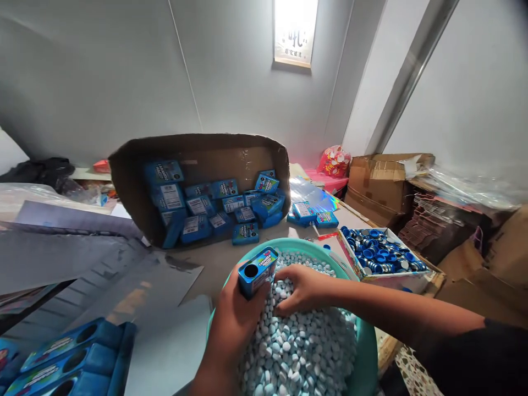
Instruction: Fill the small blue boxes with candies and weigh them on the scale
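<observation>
My left hand (pixel 235 311) is closed around a blue candy container (pixel 260 268) with a round dark hole in its top, holding it over the basin. My right hand (pixel 307 287) reaches from the right into the pale blue and white candies (pixel 292 344); its thumb and fingers are spread apart around some of them, close beside the container. The candies fill a round teal basin (pixel 367 352). Whether any candies rest in the right palm is hidden.
A cardboard box (pixel 198 144) lies open toward me behind the basin, with several blue containers inside. Two or three more containers (pixel 325 219) lie right of it. A tray of blue caps (pixel 381 253) stands at the right. Large blue containers (pixel 78 352) with holes sit lower left.
</observation>
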Demonstrator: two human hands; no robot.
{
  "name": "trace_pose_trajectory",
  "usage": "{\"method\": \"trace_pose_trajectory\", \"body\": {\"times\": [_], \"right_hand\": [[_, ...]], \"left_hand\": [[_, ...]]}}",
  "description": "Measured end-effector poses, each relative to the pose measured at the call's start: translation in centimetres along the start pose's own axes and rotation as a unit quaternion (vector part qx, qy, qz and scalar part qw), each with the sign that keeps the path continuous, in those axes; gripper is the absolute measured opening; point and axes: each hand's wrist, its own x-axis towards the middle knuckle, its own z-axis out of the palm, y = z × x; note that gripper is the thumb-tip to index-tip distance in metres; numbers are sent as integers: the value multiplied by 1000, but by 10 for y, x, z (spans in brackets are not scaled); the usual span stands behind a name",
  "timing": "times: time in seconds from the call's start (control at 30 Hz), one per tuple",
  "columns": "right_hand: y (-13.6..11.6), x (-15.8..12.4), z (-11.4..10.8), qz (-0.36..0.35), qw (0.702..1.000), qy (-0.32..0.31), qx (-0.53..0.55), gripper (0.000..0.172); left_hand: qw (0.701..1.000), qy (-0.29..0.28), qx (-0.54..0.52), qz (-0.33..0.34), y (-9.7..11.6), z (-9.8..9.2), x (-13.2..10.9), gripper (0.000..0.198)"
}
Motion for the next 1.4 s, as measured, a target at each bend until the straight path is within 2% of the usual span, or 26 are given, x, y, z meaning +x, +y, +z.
{"method": "trace_pose_trajectory", "body": {"times": [0.07,0.13,0.3,0.53,0.83,1.1,1.27,1.4], "right_hand": [[-5,-3,-1,-18,999,3,-45,39],[-11,-6,-3,-20,996,7,-84,38],[-27,-13,-18,-60,986,8,-154,33],[-54,-17,-48,-79,980,-16,-179,21],[-85,3,-76,-90,981,-17,-170,15],[-101,21,-71,-129,967,-25,-220,25],[-103,25,-66,-129,962,-46,-235,24],[-101,25,-67,-129,968,-32,-211,23]], "left_hand": [[1000,3,-26,3,3,0,-2,45],[999,3,-40,2,4,1,-2,46],[998,-34,-46,9,-4,1,2,47],[999,-21,0,25,0,1,-1,42],[998,-40,30,47,-3,1,2,45],[997,-48,47,33,10,-2,-4,42],[996,-69,53,27,11,-2,-5,33],[996,-60,59,33,9,-1,-5,33]]}}
